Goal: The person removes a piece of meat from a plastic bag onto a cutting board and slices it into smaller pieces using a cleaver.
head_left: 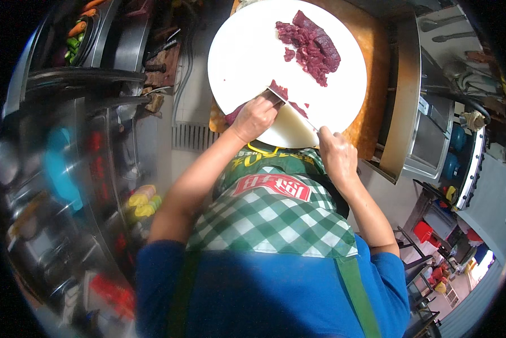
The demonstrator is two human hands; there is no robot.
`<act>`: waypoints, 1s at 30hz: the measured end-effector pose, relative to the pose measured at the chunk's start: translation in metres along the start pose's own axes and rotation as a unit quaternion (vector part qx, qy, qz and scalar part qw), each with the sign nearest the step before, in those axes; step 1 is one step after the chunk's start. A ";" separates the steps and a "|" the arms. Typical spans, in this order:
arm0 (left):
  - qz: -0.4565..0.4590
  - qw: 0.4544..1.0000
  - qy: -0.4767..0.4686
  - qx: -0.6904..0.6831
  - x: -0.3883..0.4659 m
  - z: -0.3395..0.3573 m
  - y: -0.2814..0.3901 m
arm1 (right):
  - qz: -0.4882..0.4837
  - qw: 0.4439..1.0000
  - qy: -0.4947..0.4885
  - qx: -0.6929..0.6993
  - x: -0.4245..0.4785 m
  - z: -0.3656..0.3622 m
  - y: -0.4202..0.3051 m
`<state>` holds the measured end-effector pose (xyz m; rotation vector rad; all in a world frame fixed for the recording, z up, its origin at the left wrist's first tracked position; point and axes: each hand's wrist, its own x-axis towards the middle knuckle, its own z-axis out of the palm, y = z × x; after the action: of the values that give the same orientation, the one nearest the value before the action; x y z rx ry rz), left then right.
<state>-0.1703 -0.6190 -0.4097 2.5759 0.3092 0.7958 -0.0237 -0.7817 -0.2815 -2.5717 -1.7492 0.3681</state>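
A round white cutting board (244,55) lies before me. My right hand (338,158) grips the handle of a knife, whose broad blade (297,112) slants up and left across the board's near part. Bent over a piece of dark red raw meat (233,115), my left hand (257,115) holds it against the blade; the fingertips are partly hidden. Thin cut meat (279,90) lies along the blade's far side, with small scraps beside it. Farther back on the board are a pile of sliced meat (310,55) and a longer uncut chunk (320,36).
Beneath the board is a brown wooden surface (369,63). A metal-edged counter and a sink (428,148) stand to the right. Carrots (77,28) and green vegetables fill a dark container at the upper left, near metal shelving. A floor drain grate (194,136) lies left of the board.
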 end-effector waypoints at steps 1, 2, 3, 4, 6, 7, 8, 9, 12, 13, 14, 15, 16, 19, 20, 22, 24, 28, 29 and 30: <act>0.002 1.000 0.007 0.020 0.000 0.001 0.002 | 0.006 1.000 -0.006 -0.001 -0.009 -0.002 0.002; 0.009 0.999 0.039 0.013 0.005 0.000 0.003 | 0.012 1.000 -0.010 0.000 -0.016 -0.004 0.005; 0.016 0.997 0.072 0.005 0.009 -0.001 0.004 | 0.018 1.000 -0.015 0.000 -0.019 -0.005 0.006; 0.022 0.994 0.105 -0.002 0.011 -0.002 0.004 | 0.020 0.999 -0.032 -0.006 -0.016 -0.003 0.007; -0.031 0.999 0.025 -0.016 0.007 -0.003 0.005 | 0.029 0.997 -0.065 -0.018 -0.004 0.002 0.009; -0.057 0.998 -0.014 -0.023 0.006 -0.003 0.007 | 0.021 0.999 -0.034 0.013 0.010 0.006 0.001; -0.044 0.999 0.007 -0.025 0.008 -0.005 0.008 | 0.023 0.999 -0.027 0.020 0.031 0.011 -0.008; -0.029 0.999 0.030 -0.027 0.012 -0.006 0.007 | 0.014 0.999 -0.008 0.036 0.056 0.019 -0.015; -0.013 0.998 0.047 -0.037 0.015 -0.008 0.004 | -0.020 0.992 0.090 0.088 0.132 0.031 -0.013; -0.018 0.998 0.042 -0.042 0.014 -0.009 0.002 | 0.015 0.989 0.083 0.122 0.145 0.021 -0.012; -0.024 0.998 0.037 -0.047 0.014 -0.010 0.001 | 0.017 0.982 0.112 0.148 0.151 0.011 -0.007; -0.017 0.998 0.049 -0.037 0.017 -0.011 0.003 | 0.015 0.981 0.117 0.155 0.147 -0.002 -0.005; -0.012 0.998 0.052 -0.017 0.020 -0.014 0.004 | 0.014 0.979 0.122 0.161 0.138 -0.012 -0.003; -0.007 0.998 0.057 0.006 0.020 -0.016 0.007 | 0.034 0.997 0.046 0.059 0.096 -0.010 0.004; -0.011 0.999 0.052 -0.011 0.015 -0.009 0.005 | 0.022 0.997 0.010 0.073 0.077 -0.010 0.002; -0.029 0.999 0.034 -0.026 0.008 -0.007 0.004 | -0.015 1.000 0.023 0.015 0.041 0.002 -0.002; -0.052 0.998 0.012 -0.022 0.002 -0.007 0.008 | -0.005 1.000 -0.009 -0.017 0.013 0.002 -0.005; 0.003 0.997 0.073 0.008 0.004 -0.004 0.005 | 0.022 0.999 -0.016 -0.024 -0.017 -0.001 -0.002; 0.002 0.997 0.073 0.013 0.004 -0.004 0.005 | 0.023 0.999 -0.013 -0.018 -0.019 -0.002 -0.002; 0.002 0.997 0.072 0.018 0.003 -0.004 0.005 | 0.027 0.999 -0.025 -0.024 -0.017 0.000 -0.001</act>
<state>-0.1694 -0.6212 -0.4027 2.5581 0.3652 0.9893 -0.0306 -0.7969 -0.2776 -2.6713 -1.7272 0.3982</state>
